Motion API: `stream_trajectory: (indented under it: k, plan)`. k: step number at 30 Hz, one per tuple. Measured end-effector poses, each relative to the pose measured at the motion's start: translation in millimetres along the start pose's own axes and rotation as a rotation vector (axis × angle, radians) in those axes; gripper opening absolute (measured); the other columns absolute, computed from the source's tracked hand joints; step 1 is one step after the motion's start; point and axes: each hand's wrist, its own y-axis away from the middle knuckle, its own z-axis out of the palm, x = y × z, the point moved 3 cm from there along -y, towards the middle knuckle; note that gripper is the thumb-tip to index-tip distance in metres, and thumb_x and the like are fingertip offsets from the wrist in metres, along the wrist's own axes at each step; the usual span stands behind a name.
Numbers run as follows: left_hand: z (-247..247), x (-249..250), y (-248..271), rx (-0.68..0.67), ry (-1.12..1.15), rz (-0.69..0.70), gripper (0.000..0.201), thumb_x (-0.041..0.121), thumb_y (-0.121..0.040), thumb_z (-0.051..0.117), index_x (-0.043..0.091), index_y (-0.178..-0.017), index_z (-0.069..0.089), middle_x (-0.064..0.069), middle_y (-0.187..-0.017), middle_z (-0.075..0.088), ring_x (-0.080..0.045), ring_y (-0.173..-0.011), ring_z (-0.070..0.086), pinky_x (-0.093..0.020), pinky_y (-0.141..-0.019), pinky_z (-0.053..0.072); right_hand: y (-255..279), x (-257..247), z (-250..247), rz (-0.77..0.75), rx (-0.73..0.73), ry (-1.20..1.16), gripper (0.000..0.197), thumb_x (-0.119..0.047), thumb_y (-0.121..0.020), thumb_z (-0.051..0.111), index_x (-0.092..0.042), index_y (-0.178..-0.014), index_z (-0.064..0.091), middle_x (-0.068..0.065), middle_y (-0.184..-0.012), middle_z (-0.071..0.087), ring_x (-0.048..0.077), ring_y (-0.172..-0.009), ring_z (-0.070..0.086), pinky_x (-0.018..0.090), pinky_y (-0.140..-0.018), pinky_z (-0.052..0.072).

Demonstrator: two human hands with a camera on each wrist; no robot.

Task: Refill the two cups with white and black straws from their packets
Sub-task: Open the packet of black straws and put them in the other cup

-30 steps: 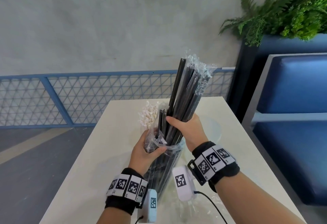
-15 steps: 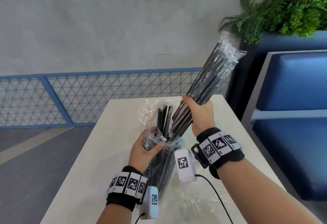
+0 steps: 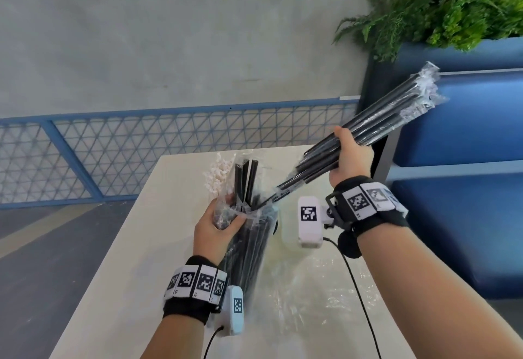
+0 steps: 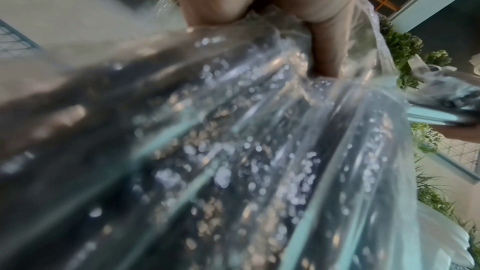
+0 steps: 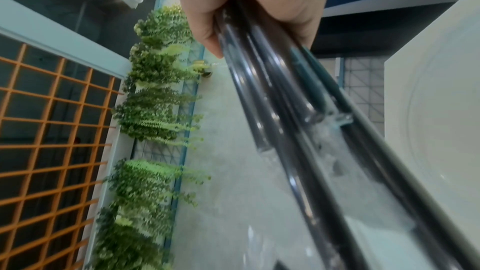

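My left hand [image 3: 218, 221] grips the open mouth of a clear plastic packet [image 3: 249, 248] of black straws, held upright over the white table [image 3: 119, 273]. A few black straws [image 3: 245, 183] stick up out of it. My right hand [image 3: 349, 157] grips a bundle of wrapped black straws [image 3: 376, 120], tilted up to the right; its lowest ends still reach the packet's mouth. In the left wrist view the thumb [image 4: 330, 48] presses the crinkled packet [image 4: 233, 151]. In the right wrist view my fingers [image 5: 259, 3] wrap the bundle [image 5: 298, 120]. White straws [image 3: 216, 173] stand behind the packet. No cup is clearly seen.
A crumpled clear plastic wrapper [image 3: 319, 302] lies on the table near me. A blue bench seat [image 3: 464, 174] stands at the right, a planter with green plants [image 3: 452, 10] behind it. A blue mesh railing [image 3: 113, 157] runs beyond the table's far edge.
My right hand has drawn the bundle of black straws up and to the right, out of the packet, and tilted it further over. The left hand has kept holding the packet's mouth.
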Motion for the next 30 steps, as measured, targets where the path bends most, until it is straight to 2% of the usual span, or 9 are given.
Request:
stream_trajectory:
  k: [4, 6, 11, 15, 17, 21, 24, 26, 30]
  plan:
    - [1, -2, -1, 0.018, 0.002, 0.002, 0.061, 0.014, -0.077, 0.073, 0.013, -0.132, 0.047, 0.011, -0.115, 0.049, -0.003, -0.110, 0.043, -0.017, -0.092, 0.033, -19, -15, -20, -0.046, 0.103, -0.054, 0.033, -0.009, -0.082, 0.063, 0.002, -0.112, 0.054, 0.005, -0.075, 0.058, 0.004, -0.042, 0.059, 0.014, -0.043, 0.047]
    - [2, -1, 0, 0.021, 0.009, 0.002, 0.059, 0.014, -0.077, 0.072, 0.016, -0.131, 0.047, 0.016, -0.111, 0.047, -0.001, -0.108, 0.043, -0.016, -0.090, 0.033, -27, -18, -28, -0.050, 0.150, -0.081, 0.029, -0.009, -0.081, 0.064, -0.002, -0.106, 0.053, 0.004, -0.073, 0.058, 0.006, -0.044, 0.059, 0.014, -0.042, 0.046]
    - [3, 0, 1, 0.016, 0.012, -0.010, 0.050, 0.015, -0.077, 0.073, 0.022, -0.122, 0.052, 0.025, -0.099, 0.052, -0.001, -0.103, 0.048, -0.010, -0.084, 0.036, -39, -18, -39, -0.039, 0.215, -0.104, 0.016, -0.009, -0.078, 0.064, -0.010, -0.080, 0.049, 0.002, -0.069, 0.056, 0.014, -0.054, 0.058, 0.021, -0.051, 0.052]
    - [1, -4, -1, 0.021, -0.005, -0.001, 0.047, 0.020, -0.076, 0.074, 0.021, -0.120, 0.057, 0.008, -0.109, 0.064, -0.009, -0.105, 0.057, -0.023, -0.092, 0.042, -52, -31, -50, -0.143, 0.278, -0.137, 0.021, -0.008, -0.073, 0.066, -0.016, -0.081, 0.048, 0.001, -0.074, 0.060, 0.016, -0.063, 0.061, 0.030, -0.067, 0.058]
    - [0, -3, -1, 0.024, -0.017, 0.005, 0.045, 0.020, -0.076, 0.074, 0.023, -0.118, 0.057, 0.011, -0.106, 0.063, -0.007, -0.101, 0.056, -0.020, -0.089, 0.041, -56, -34, -51, -0.233, 0.286, -0.056, 0.023, -0.008, -0.072, 0.066, -0.014, -0.089, 0.052, 0.000, -0.079, 0.062, 0.017, -0.071, 0.064, 0.032, -0.073, 0.057]
    - [2, -4, -2, 0.018, -0.038, 0.019, 0.048, 0.020, -0.075, 0.074, 0.021, -0.121, 0.057, 0.006, -0.109, 0.064, -0.009, -0.102, 0.058, -0.014, -0.086, 0.042, -43, -8, -35, -0.340, 0.120, 0.233, 0.051, -0.012, -0.077, 0.070, -0.006, -0.122, 0.048, 0.002, -0.108, 0.061, 0.017, -0.099, 0.061, 0.028, -0.091, 0.049]
    - [2, -2, -1, 0.008, -0.037, 0.039, 0.041, 0.017, -0.076, 0.074, 0.030, -0.111, 0.056, 0.017, -0.097, 0.062, 0.014, -0.088, 0.056, 0.005, -0.071, 0.037, -29, 29, -25, -0.329, -0.083, 0.448, 0.033, -0.014, -0.078, 0.072, -0.013, -0.106, 0.053, -0.004, -0.097, 0.063, 0.015, -0.092, 0.060, 0.027, -0.084, 0.046]
    - [1, -2, 0, 0.007, -0.031, 0.059, 0.042, 0.017, -0.076, 0.074, 0.034, -0.108, 0.055, 0.024, -0.094, 0.059, 0.024, -0.083, 0.053, 0.002, -0.072, 0.039, -26, 51, -25, -0.311, -0.161, 0.539, 0.033, -0.016, -0.077, 0.074, -0.009, -0.104, 0.056, -0.001, -0.095, 0.064, 0.016, -0.088, 0.060, 0.027, -0.080, 0.046]
    - [-2, -5, 2, -0.001, -0.036, 0.079, 0.042, 0.020, -0.075, 0.075, 0.029, -0.113, 0.059, 0.019, -0.102, 0.063, 0.019, -0.089, 0.055, 0.000, -0.074, 0.042, -28, 76, -31, -0.259, -0.194, 0.631, 0.037, -0.019, -0.073, 0.077, -0.012, -0.102, 0.055, 0.004, -0.096, 0.064, 0.020, -0.089, 0.060, 0.030, -0.081, 0.047]
